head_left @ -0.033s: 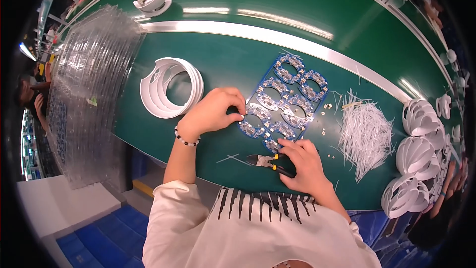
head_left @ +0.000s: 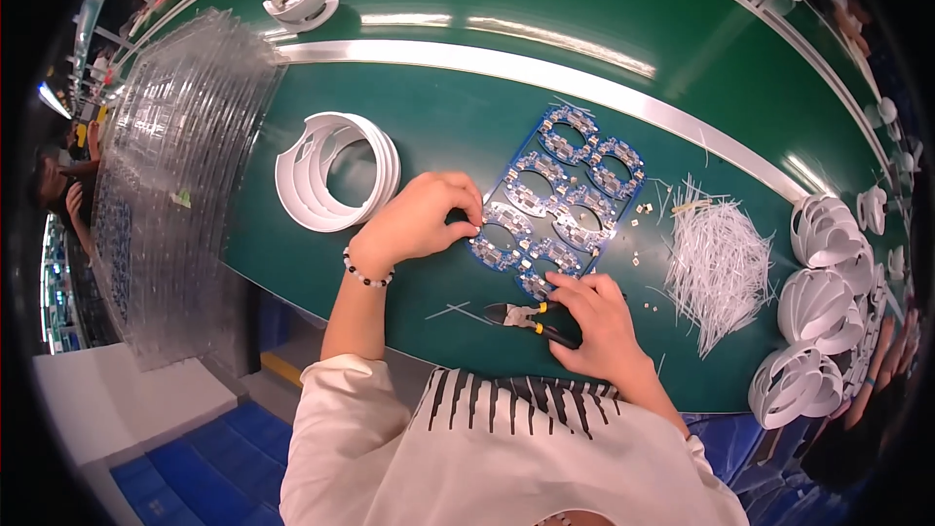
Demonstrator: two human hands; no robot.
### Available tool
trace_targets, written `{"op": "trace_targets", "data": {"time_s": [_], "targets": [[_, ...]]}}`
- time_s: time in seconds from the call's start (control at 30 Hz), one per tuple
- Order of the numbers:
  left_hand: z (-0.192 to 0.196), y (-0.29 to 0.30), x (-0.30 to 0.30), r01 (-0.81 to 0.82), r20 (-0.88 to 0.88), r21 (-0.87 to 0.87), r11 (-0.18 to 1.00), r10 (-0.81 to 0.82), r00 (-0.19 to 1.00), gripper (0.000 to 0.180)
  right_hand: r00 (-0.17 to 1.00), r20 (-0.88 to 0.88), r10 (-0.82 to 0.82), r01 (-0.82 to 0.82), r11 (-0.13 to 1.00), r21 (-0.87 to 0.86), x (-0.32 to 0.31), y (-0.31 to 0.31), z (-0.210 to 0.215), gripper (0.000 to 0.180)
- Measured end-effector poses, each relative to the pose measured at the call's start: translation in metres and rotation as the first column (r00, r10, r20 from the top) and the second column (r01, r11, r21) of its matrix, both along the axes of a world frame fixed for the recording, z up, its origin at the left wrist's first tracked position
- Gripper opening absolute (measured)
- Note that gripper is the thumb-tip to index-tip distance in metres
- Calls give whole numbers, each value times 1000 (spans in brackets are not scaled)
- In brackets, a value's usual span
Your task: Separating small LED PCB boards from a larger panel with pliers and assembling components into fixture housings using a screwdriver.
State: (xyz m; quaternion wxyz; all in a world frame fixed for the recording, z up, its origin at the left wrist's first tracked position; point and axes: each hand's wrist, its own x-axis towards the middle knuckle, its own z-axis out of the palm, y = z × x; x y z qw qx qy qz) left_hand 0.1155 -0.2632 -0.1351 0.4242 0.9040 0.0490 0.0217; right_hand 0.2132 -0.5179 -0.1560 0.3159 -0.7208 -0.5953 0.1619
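1. While your left hand (head_left: 419, 222) rests on the near-left corner of the blue circuit panel (head_left: 560, 197), its fingers are curled and pinch the panel's edge, pinning it to the green tabletop (head_left: 438, 107).
2. Panel: a flat sheet of ring-shaped boards, long axis running from near you up and to the right, away from your body.
3. Your right hand (head_left: 594, 317) sits at the panel's near end, fingertips touching its lowest ring; the palm lies over the yellow-and-black cutters (head_left: 526, 317), closed loosely on their handle.
4. Cutters: jaws point left, lying just below the panel, between both hands.
5. Nearer hand to the cutters: right.
6. White wire pile (head_left: 721, 268): right of the panel, apart.
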Motion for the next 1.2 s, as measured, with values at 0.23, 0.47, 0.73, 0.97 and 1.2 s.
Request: {"op": "trace_targets", "data": {"time_s": [0.23,0.47,0.73,0.97,1.2], "targets": [[5,6,2,-18,-65,68,998,23,998,10,1000,7,-17,17,998,65,2,9,5,48],[-7,7,2,19,23,5,1000,-19,1000,14,999,31,9,-9,1000,5,5,5,1,48],[-2,3,-7,46,21,82,996,-48,999,7,999,38,-13,11,999,52,-1,4,11,46],[-3,3,-6,37,-46,26,999,-36,998,12,1000,-18,-2,3,999,33,-4,7,17,47],[1,-1,-5,56,-21,137,989,-54,998,6,1000,5,-28,28,999,29,-3,4,15,45]]}}
